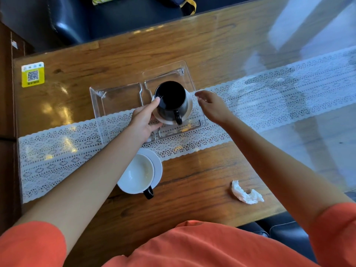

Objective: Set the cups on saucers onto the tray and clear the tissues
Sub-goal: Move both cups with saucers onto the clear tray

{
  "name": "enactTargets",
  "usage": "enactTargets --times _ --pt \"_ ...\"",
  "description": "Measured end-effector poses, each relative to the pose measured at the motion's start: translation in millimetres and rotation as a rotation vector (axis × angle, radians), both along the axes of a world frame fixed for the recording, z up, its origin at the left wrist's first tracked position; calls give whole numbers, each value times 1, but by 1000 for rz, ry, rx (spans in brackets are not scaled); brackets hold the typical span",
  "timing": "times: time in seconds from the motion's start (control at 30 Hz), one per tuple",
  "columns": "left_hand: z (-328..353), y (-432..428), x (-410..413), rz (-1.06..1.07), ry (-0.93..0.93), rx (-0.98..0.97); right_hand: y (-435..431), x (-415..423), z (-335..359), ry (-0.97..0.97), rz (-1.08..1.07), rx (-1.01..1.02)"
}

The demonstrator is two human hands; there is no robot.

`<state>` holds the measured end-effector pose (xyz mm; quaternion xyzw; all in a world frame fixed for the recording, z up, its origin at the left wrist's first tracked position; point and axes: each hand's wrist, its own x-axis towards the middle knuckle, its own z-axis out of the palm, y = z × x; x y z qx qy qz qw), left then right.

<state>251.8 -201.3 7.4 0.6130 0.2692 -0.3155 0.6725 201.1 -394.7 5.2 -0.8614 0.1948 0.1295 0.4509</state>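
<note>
A black cup [171, 97] stands on a white saucer [187, 110] inside the right compartment of a clear plastic tray [119, 97]. My left hand [144, 120] grips the saucer's left edge, thumb against the cup's rim. My right hand [212, 106] hovers just right of the cup, fingers apart, holding nothing. A second cup [137, 175], white inside with a black handle, sits on its white saucer [157, 164] on the table near me, partly hidden by my left forearm. One crumpled white tissue [245, 193] lies on the wood at the near right.
The tray rests across a white lace runner [269, 99] on the wooden table [192, 45]. A yellow QR sticker [32, 74] sits at the far left corner. Dark leather seats [96, 20] line the far side and the near right edge.
</note>
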Motion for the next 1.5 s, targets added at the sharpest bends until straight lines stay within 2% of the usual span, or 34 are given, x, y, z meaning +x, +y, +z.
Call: enactTargets --times 0.17,0.57,0.8,0.87,0.97,1.07,1.13,1.23,1.33,1.5 --pt "-1 -11 9 -14 -12 4 4 -1 0 -33 -61 24" --pt "-5 -15 15 -48 -16 54 7 -3 -5 -23 -44 -2" --pt "11 7 8 -123 -40 48 6 -15 -5 -1 -127 159" --pt "17 28 -7 -123 -127 100 10 -28 -6 -55 -169 118" --pt "23 73 -39 -87 -296 185 24 -54 -2 -261 -256 28" --pt "24 117 -72 -42 -382 263 48 -84 5 -407 -175 40" --pt "17 142 -94 -38 -363 278 71 -105 2 -337 -30 128" --pt "-1 168 -120 -76 -265 272 107 -125 -13 -81 163 166" --pt "-16 179 -134 -167 -114 244 130 -124 -22 129 105 299" --pt "-26 174 -135 -151 0 155 148 -113 -27 289 26 410"
